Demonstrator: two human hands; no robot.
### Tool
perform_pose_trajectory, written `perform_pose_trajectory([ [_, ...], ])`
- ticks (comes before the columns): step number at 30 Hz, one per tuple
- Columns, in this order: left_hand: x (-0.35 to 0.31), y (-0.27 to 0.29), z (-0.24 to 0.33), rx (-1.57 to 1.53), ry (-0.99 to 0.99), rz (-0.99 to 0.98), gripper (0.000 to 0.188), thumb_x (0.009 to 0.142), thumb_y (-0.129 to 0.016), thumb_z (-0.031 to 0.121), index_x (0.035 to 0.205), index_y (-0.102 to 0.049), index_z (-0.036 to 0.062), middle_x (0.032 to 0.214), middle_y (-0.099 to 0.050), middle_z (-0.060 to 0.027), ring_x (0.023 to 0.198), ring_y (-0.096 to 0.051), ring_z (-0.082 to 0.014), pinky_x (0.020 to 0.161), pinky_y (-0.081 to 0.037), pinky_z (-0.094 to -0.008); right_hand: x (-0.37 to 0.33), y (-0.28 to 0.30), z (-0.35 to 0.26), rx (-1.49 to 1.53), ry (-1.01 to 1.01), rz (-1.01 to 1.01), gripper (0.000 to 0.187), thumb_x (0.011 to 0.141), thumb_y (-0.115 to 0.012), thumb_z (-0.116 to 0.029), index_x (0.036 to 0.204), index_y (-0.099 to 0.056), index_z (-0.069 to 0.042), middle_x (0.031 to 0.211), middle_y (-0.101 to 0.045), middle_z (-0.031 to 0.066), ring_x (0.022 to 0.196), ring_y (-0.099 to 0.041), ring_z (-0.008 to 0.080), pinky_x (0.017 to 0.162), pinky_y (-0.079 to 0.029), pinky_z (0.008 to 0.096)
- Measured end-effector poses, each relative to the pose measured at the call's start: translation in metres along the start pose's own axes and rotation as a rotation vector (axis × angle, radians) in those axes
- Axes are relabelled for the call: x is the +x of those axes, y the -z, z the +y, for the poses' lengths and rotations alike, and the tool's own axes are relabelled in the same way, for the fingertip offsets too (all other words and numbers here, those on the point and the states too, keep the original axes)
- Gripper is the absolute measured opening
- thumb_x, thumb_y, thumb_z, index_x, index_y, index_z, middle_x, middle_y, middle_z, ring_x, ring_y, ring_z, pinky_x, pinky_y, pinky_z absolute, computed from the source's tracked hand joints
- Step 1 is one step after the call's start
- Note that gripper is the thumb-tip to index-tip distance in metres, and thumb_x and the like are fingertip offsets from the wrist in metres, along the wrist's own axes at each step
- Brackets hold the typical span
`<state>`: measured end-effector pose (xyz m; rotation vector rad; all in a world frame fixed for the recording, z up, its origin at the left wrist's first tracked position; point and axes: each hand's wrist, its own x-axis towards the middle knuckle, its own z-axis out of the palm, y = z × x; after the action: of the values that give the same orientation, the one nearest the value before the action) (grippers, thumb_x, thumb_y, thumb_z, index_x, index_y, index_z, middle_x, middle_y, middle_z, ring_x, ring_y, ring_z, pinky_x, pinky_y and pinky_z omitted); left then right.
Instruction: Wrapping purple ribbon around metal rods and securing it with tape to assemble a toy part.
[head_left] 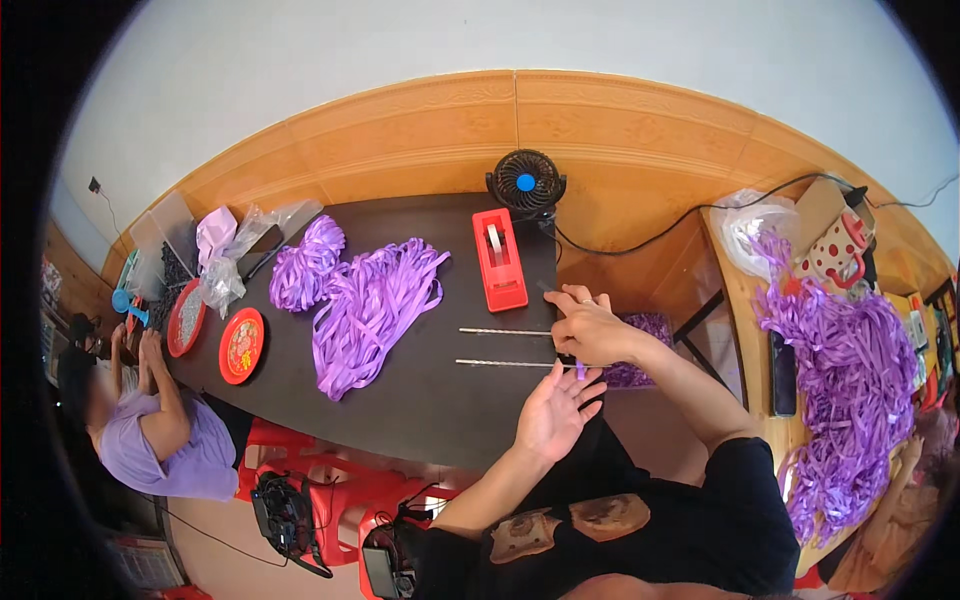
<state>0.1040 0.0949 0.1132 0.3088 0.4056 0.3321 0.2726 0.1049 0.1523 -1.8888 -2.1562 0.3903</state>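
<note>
My left hand is palm up at the right end of the dark table, fingers stretched out and apart. Just above it my right hand, wearing a ring, has its fingers curled; what they pinch is hidden. A short purple ribbon piece shows between the two hands, close to the left fingertips. Two thin metal rods, an upper rod and a lower rod, lie parallel, their right ends running to my hands. Beyond them stands a red tape dispenser.
Purple ribbon bundles and red dishes occupy the table's left half. A black fan stands at the back edge. The right side table holds heaped ribbon and a phone. Co-workers sit left and right; red stools stand in front.
</note>
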Motion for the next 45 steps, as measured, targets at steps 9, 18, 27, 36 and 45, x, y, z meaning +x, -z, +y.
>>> perform_pose_trajectory([
  [9, 0.001, 0.0, 0.0, 0.007, -0.004, 0.006, 0.057, 0.089, -0.048, 0.048, 0.119, -0.048, 0.0009, 0.126, -0.049, -0.0145, 0.112, -0.047, -0.026, 0.091, -0.035, -0.036, 0.0, -0.011, 0.003, 0.038, -0.013, 0.055, 0.013, 0.073, -0.059, -0.016, 0.079, -0.068, -0.008, 0.138, -0.038, 0.0188, 0.128, -0.027, 0.0406, 0.088, -0.03, 0.0547],
  [18, 0.001, 0.001, -0.001, 0.01, -0.004, -0.01, 0.06, 0.089, -0.047, 0.048, 0.124, -0.045, -0.0009, 0.126, -0.049, -0.014, 0.112, -0.047, -0.0259, 0.091, -0.037, -0.0361, -0.007, -0.011, 0.022, 0.363, -0.038, 0.025, 0.009, 0.075, -0.063, -0.021, 0.077, -0.066, -0.012, 0.142, -0.034, 0.0148, 0.131, -0.022, 0.0354, 0.093, -0.027, 0.0538],
  [27, 0.001, 0.0, 0.0, 0.026, -0.011, -0.02, 0.063, 0.09, -0.047, 0.047, 0.127, -0.04, -0.003, 0.13, -0.045, -0.0176, 0.115, -0.046, -0.0275, 0.09, -0.038, -0.036, -0.017, -0.02, 0.041, 0.542, 0.033, 0.081, 0.007, 0.08, -0.064, -0.02, 0.082, -0.064, -0.014, 0.146, -0.029, 0.012, 0.134, -0.019, 0.0333, 0.101, -0.019, 0.0545],
  [36, 0.0, 0.001, 0.0, 0.032, -0.01, -0.029, 0.062, 0.091, -0.044, 0.047, 0.129, -0.041, -0.0013, 0.132, -0.044, -0.0174, 0.118, -0.045, -0.0282, 0.092, -0.038, -0.037, -0.022, -0.024, 0.059, 0.781, 0.221, 0.089, 0.004, 0.081, -0.065, -0.014, 0.084, -0.064, -0.013, 0.147, -0.025, 0.0162, 0.133, -0.021, 0.0352, 0.107, -0.016, 0.0475],
  [45, -0.001, -0.001, 0.002, 0.005, 0.008, -0.062, 0.049, 0.092, -0.044, 0.044, 0.122, -0.052, 0.006, 0.128, -0.05, -0.0104, 0.116, -0.046, -0.0244, 0.092, -0.036, -0.0358, -0.036, -0.032, 0.084, 0.861, 0.246, -0.004, 0.026, 0.077, -0.066, -0.004, 0.102, -0.068, -0.013, 0.148, -0.026, 0.0125, 0.135, -0.025, 0.0256, 0.107, -0.017, 0.0443],
])
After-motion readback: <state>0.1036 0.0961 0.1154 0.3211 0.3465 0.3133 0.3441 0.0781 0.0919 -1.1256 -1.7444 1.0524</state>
